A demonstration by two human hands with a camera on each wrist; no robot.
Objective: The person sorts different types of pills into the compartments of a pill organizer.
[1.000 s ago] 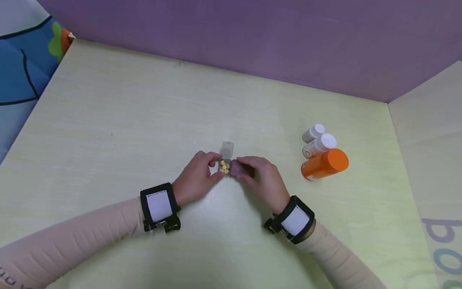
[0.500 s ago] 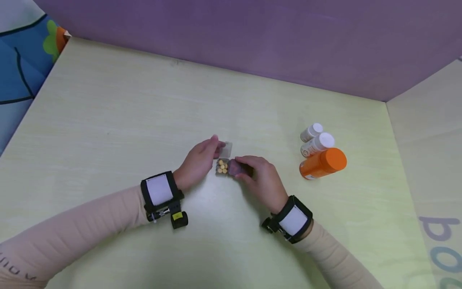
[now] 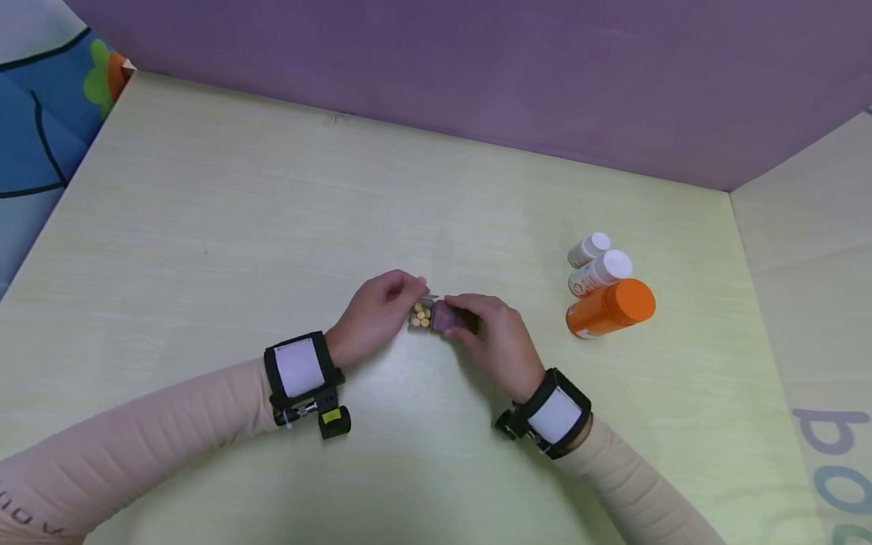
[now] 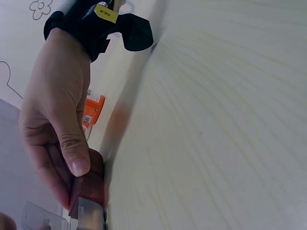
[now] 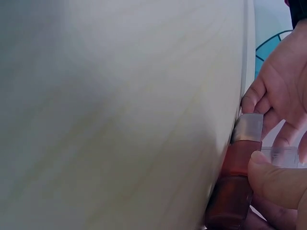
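A small pill box (image 3: 444,316) lies on the table. My right hand (image 3: 500,341) grips its dark reddish-purple part between thumb and fingers. At the box's left end, a compartment holds several round yellow pills (image 3: 421,316). That compartment's clear lid (image 3: 429,296) stands raised, seen nearly edge-on from the head. My left hand (image 3: 375,310) has its fingertips at this lid, on the far left side of the box. From the right wrist, the left fingers (image 5: 284,133) appear loosely extended beside the clear lid (image 5: 280,156); their exact contact is partly hidden.
Two white-capped bottles (image 3: 611,266) (image 3: 590,248) and an orange bottle (image 3: 609,309) stand to the right of my right hand. A purple panel (image 3: 436,83) rises along the table's far edge, and a pale panel (image 3: 811,303) borders the right side.
My left hand has left the compartment's side and reached behind the flat-lying lid, then come back nearer, tipping the lid upward. My right hand has kept its grip on the pill box.
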